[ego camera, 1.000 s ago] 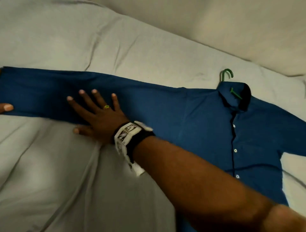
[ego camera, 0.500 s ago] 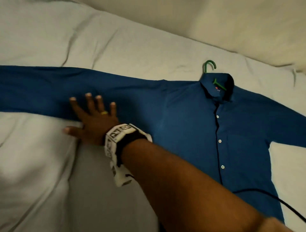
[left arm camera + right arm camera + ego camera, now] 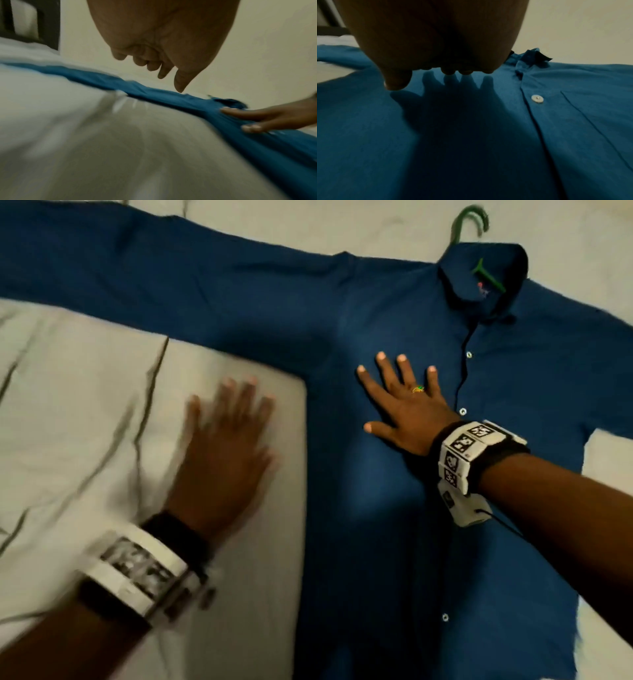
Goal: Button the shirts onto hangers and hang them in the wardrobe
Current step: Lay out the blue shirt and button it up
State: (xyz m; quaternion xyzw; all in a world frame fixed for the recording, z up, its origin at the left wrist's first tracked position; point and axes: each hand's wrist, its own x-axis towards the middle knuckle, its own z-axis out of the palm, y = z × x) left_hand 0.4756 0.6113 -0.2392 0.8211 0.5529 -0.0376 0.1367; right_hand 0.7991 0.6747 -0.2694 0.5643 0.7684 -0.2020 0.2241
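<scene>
Moved since the earlier frames: right hand (image 3: pixel 407 412), off the outstretched sleeve and over to the chest of the blue shirt (image 3: pixel 370 542), just beside the button line. Newly come into view as well: left hand (image 3: pixel 222 446), over the pale bedsheet (image 3: pixel 85 422), just beside the side edge of the shirt body and below the sleeve.

Right hand: palm down on the cloth, fingers straight and spread apart, thumb out to the side, holding nothing. Ring (image 3: pixel 418 388) on one finger. From the left wrist camera, seen lying flat on the blue cloth with the fingertips touching it.

Left hand: much blurred in the head view, fingers apart and pointing away from the person. From its own wrist camera, fingers loosely bent and hanging down, gripping nothing. Touching the sheet or only above it is hard to say; probably a little above.

Blue shirt: spread front-up on the bedsheet, one sleeve stretched far toward the upper left of the head view, the other running off the right edge. Front closed along the placket, small white buttons (image 3: pixel 463 411) in a row. Green hanger (image 3: pixel 469 220) inside the shirt, hook sticking out above the collar (image 3: pixel 513 265), a short green piece visible in the neck opening. Pocket seam beside one button in the right wrist view.

On both wrists: white bands (image 3: pixel 469 453) with black square marks. Thin dark cable (image 3: pixel 503 525) leading from the right one over the shirt.
</scene>
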